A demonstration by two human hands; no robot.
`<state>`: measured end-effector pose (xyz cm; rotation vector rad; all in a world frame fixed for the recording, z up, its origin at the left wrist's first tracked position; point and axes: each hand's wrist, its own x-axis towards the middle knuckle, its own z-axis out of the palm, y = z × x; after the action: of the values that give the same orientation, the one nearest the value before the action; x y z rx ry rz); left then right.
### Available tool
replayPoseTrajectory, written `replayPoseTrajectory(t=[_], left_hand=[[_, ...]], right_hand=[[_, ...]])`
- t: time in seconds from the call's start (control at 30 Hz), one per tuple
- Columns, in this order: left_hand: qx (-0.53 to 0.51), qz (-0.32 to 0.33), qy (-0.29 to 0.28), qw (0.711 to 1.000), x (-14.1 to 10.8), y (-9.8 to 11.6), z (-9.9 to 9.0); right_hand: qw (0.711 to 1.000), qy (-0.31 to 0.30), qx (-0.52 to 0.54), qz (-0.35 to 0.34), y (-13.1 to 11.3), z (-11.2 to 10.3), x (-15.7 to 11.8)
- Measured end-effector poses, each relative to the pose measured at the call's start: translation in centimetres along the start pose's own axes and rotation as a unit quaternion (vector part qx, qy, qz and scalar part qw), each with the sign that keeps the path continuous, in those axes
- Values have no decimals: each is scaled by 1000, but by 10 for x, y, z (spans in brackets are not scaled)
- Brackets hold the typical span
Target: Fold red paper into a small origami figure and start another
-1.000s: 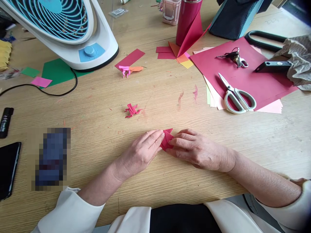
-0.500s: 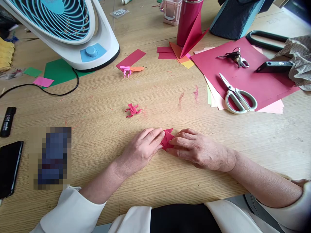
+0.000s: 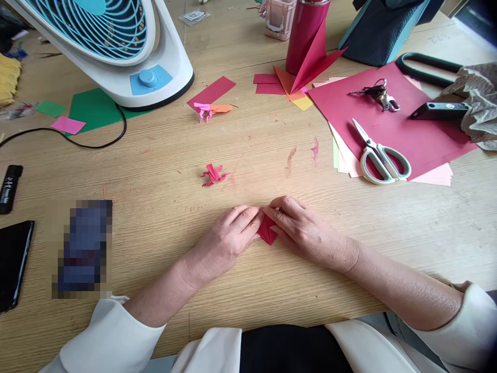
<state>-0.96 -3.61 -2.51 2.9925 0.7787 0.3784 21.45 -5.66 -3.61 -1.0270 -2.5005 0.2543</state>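
Observation:
A small folded red paper (image 3: 268,231) lies on the wooden table in front of me, creased lines fanning toward its lower corner. My left hand (image 3: 233,235) grips its left side, fingers pressed together over the edge. Across from it, my right hand (image 3: 301,225) pinches the top and right side, so the paper's upper part is hidden under the fingers. Just beyond my hands sits a small red origami figure (image 3: 213,175) with thin legs. Farther back, a pink and orange origami figure (image 3: 209,110) stands by a red paper strip (image 3: 213,92).
White scissors (image 3: 382,155) and keys (image 3: 378,95) lie on red sheets (image 3: 423,140) at right. A fan (image 3: 166,77) stands back left with its cable (image 3: 104,146). A red tumbler (image 3: 305,36) is at the back. A marker (image 3: 10,189) and a black phone (image 3: 15,264) lie left.
My right hand has shifted up and slightly left, its fingers now over the paper's top tip, leaving the lower corner exposed. My left hand stays nearly in place. The view has shifted slightly.

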Motion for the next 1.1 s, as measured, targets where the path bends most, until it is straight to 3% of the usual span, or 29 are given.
replayPoseTrajectory(t=[0.27,0.5,1.1], left_hand=[[-97,-7,54,994,-9,-4,7],[-101,-9,19,995,-15,-7,3],[-4,-39,-70,997,-20,7,-3]], right_hand=[[995,-15,-86,-39,-2,-3,4],[989,-58,-122,-64,-1,-2,2],[995,-60,-64,-36,-2,-5,-1]])
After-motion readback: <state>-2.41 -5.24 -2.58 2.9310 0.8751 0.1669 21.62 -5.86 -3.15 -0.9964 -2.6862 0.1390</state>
